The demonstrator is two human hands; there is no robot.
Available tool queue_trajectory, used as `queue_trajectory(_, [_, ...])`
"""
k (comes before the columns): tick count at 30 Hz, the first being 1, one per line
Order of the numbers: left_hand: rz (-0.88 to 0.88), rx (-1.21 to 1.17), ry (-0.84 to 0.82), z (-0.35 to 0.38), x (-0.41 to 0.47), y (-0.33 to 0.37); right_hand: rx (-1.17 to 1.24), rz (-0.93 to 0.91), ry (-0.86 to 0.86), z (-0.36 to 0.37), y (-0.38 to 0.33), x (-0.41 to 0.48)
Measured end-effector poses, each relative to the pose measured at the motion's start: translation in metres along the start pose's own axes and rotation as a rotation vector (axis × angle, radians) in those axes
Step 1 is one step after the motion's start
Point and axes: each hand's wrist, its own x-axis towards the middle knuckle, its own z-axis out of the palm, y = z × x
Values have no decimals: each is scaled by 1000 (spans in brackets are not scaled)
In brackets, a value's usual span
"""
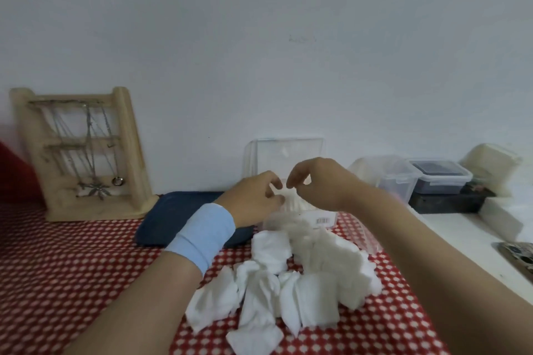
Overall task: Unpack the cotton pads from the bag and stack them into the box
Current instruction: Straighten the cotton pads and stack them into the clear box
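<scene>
2 hands above the pad box

Many soft, white, squarish cotton pads point(288, 282) lay crumpled in a loose heap on the red dotted cloth point(72, 268), just in front of the clear plastic box point(323, 217). More stood on edge inside it, packed into a ribbed row. Left hand point(253, 199) and right hand point(320, 184) curled their fingers over the box; whether either pinched a pad was too blurred to tell
</scene>
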Motion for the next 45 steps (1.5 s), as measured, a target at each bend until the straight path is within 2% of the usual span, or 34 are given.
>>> queue_trajectory(5, [-78, 43, -52, 5, -42, -28, -137, -149, -284, 24, -41, -26])
queue_trajectory(9, [-180, -104, -92, 5, -66, -38, -189, -75, -416, 39, -49, -27])
queue_trajectory(13, [-176, -295, -13, -1, -71, -37, -13, -62, -311, 32, -41, -23])
queue_trajectory(17, [-100, -617, 22, -4, -71, -38, 400, 63, -141, 23, -33, -17])
queue_trajectory(20, [-81, -748, 79, -2, -69, -44, 629, 121, -178, 26, -42, -14])
queue_trajectory(23, [-99, -863, 182, -4, -66, -53, 734, 119, -210, 36, -49, -8])
queue_trajectory(26, [-132, -941, 184, -9, -66, -63, 826, 134, -183, 48, -55, -1])
queue_trajectory(29, [-127, -960, 134, -11, -68, -70, 799, 170, -146, 59, -65, 4])
queue_trajectory(32, [-177, -877, 199, -14, -69, -82, 658, 188, -56, 70, -75, 10])
queue_trajectory(34, [-226, -804, 258, -17, -69, -95, 495, 126, 44, 74, -80, 11])
queue_trajectory(35, [-247, -783, 274, -20, -69, -100, 424, 63, 41, 73, -83, 10])
queue_trajectory(36, [-260, -777, 287, -22, -70, -105, 359, -5, -31, 72, -87, 9])
queue_trajectory(40, [-285, -853, 356, -27, -74, -112, -16, -235, -609, 79, -109, -4])
queue_trajectory(42, [-282, -874, 377, -28, -74, -112, -99, -285, -745, 89, -118, -8])
queue_trajectory(45, [-289, -844, 388, -28, -74, -112, -131, -284, -806, 97, -126, -11])
